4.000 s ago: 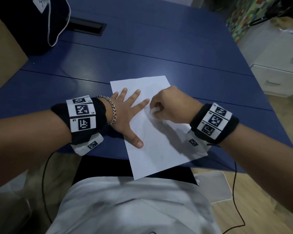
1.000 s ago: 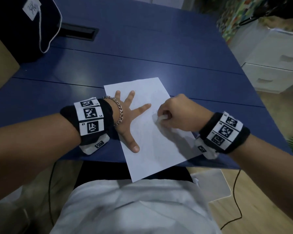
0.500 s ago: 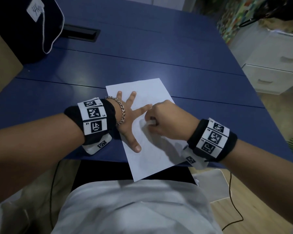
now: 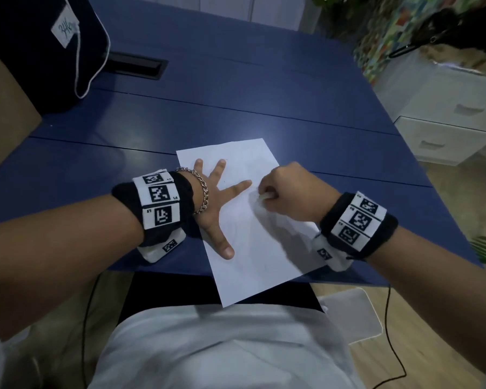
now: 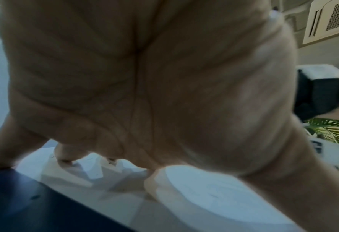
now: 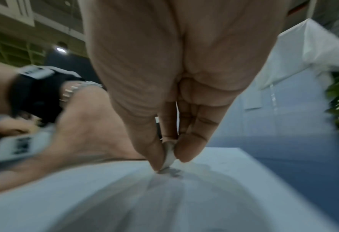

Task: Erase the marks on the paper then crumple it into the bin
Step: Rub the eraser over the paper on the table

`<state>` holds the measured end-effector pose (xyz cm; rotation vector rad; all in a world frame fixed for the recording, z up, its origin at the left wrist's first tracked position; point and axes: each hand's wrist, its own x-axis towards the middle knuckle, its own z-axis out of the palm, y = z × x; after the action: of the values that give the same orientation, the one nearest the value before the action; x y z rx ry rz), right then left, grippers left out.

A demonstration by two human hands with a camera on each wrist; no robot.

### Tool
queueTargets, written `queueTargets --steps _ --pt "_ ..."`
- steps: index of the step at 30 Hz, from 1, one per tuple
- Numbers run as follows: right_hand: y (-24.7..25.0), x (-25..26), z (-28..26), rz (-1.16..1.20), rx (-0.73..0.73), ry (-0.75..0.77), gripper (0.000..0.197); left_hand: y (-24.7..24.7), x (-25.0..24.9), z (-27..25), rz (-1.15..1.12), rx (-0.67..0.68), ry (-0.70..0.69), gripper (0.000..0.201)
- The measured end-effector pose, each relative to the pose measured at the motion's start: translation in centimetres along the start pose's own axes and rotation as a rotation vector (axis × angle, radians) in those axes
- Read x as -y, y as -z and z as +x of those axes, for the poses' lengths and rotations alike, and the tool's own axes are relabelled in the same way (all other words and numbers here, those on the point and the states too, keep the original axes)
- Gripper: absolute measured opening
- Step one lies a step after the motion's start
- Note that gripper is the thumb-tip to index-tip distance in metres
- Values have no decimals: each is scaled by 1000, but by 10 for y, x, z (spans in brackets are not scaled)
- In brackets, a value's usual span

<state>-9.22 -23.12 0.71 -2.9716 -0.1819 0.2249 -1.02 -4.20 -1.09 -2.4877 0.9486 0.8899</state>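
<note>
A white rectangular sheet of paper [image 4: 253, 220] lies flat on the dark blue wooden table [image 4: 236, 102], rotated slightly, with its near corner overhanging the table edge toward the person's white-shirted torso [image 4: 222, 346]. The left hand [image 4: 213, 209] rests palm-down on the left portion of the sheet, fingers straight and spread, thumb extended toward the near edge; it presses the paper against the table and grips nothing. A silver chain bracelet [image 4: 201, 189] sits on the left wrist beside a black wristband with white coded markers [image 4: 157, 203]. The right hand [image 4: 289, 189] is curled, with thumb and fingertips [image 6: 188, 150] pinching a small white eraser [image 6: 169, 157]. The eraser's lower end contacts the paper near the middle of the sheet, just beside the left index fingertip. Faint grey marks [image 6: 172, 172] show on the paper under the eraser tip. A dark fabric bag with a white tag [image 4: 40, 46] stands at the far left of the table. A white drawer unit [image 4: 446, 122] stands on the floor to the right.
</note>
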Motion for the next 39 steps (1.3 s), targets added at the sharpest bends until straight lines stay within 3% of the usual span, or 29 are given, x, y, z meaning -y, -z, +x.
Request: queueTargets --steps 8,14,20,25,30,35,39 --pt "4 -21 2 29 -16 -24 17 26 8 5 167 -36 -81 167" --pt "6 -18 -4 18 -14 7 14 2 -1 6 38 -79 -168 154" --pt "4 6 -23 -44 197 268 14 0 -2 5 27 -110 -159 153" --pt "16 -16 1 -72 40 150 16 0 -2 6 42 -109 -155 153" --pt "7 3 -19 -12 196 266 11 -1 -1 10 31 -96 -154 155" --pt "11 -22 -1 9 38 98 19 0 -1 12 44 -89 -154 156" --pt "5 -3 -16 11 135 207 8 2 -1 13 49 -71 -150 157"
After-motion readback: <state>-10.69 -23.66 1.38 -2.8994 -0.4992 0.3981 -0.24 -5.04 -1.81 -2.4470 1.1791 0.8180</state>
